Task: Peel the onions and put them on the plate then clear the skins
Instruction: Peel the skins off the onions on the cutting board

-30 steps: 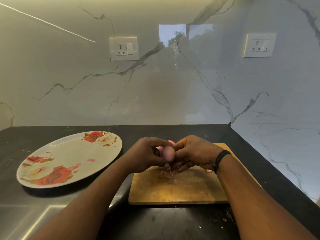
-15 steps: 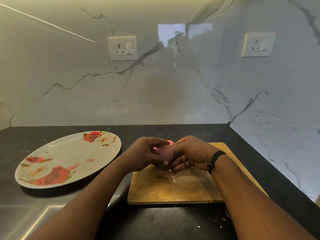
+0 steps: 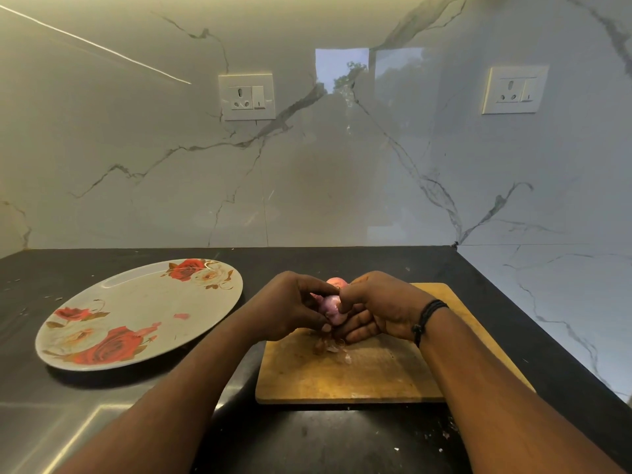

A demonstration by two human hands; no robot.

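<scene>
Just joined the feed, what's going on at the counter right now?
A person is peeling a small pink onion over the wooden cutting board. The left hand and the right hand both grip it. Bits of skin lie on the board below. Another onion shows just behind the hands. The floral plate to the left holds no peeled onion yet.

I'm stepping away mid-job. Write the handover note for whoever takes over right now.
Left hand and right hand both grip one small pink onion above the wooden cutting board, peeling it.
A second onion shows just behind the hands.
Skins lie on the board under the hands.
The rose-patterned plate on the left holds no onions, only a pink scrap.
Left: finish peeling, plate the onions, clear skins.
</scene>
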